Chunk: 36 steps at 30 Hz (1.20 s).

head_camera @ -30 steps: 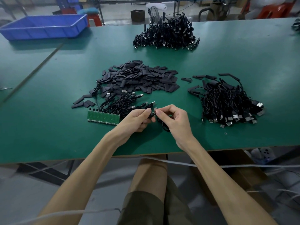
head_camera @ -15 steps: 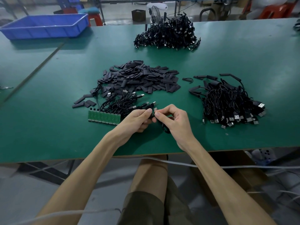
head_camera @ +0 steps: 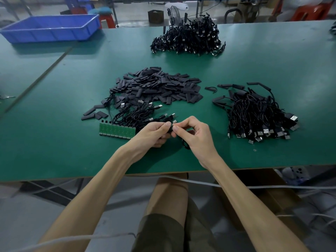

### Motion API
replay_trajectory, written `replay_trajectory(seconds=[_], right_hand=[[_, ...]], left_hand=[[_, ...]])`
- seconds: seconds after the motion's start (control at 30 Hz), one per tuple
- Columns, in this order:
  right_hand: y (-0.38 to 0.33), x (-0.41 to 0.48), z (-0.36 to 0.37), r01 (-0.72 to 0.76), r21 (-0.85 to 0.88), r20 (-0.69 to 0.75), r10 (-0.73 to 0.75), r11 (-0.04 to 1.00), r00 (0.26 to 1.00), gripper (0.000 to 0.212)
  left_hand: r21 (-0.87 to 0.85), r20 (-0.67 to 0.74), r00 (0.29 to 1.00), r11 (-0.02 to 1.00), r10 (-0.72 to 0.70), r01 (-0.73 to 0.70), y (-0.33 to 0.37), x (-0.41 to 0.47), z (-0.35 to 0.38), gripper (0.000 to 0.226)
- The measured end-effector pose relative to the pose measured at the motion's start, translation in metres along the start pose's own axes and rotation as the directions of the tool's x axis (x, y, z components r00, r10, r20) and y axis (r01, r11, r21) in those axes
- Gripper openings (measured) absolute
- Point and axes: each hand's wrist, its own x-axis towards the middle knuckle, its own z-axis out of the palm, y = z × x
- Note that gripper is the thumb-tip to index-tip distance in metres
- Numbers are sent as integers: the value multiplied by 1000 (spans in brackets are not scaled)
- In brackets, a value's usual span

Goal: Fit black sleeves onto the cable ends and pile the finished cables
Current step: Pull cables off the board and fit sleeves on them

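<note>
Pinching one end of a black cable (head_camera: 184, 145) with both hands near the front edge of the green bench (head_camera: 254, 66) — left hand (head_camera: 154, 132) curled round it from the left, right hand (head_camera: 196, 135) with thumb and forefinger closed on it from the right, fingertips nearly touching. Cannot tell whether a sleeve sits on that end. Rest of the cable looped under the right hand. Just behind the hands: small tangle of cables (head_camera: 138, 115), with a green circuit board strip (head_camera: 117, 131) touching its left side. Further back, heap of black sleeves (head_camera: 156, 86). Right of that, well apart, pile of cables (head_camera: 254, 113). Larger cable pile (head_camera: 189, 39) at the far side — blue tray (head_camera: 51, 30) far left.
</note>
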Motion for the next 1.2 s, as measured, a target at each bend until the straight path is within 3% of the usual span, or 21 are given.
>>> replay_trajectory(seconds=[0.37, 0.53, 0.8, 1.2], right_hand=[[4, 2, -1, -42, 71, -68, 47, 997, 997, 4], [6, 3, -2, -39, 84, -96, 47, 996, 994, 12], [6, 3, -3, -33, 58, -41, 36, 998, 999, 13], [3, 1, -3, -32, 49, 13, 32, 998, 999, 22]], left_hand=[[16, -23, 995, 995, 95, -95, -7, 1, 5, 33], [-87, 11, 993, 990, 115, -114, -7, 0, 0, 28], [-98, -142, 973, 976, 180, -195, -13, -1, 6, 21], [-81, -175, 961, 970, 214, -230, -19, -2, 6, 16]])
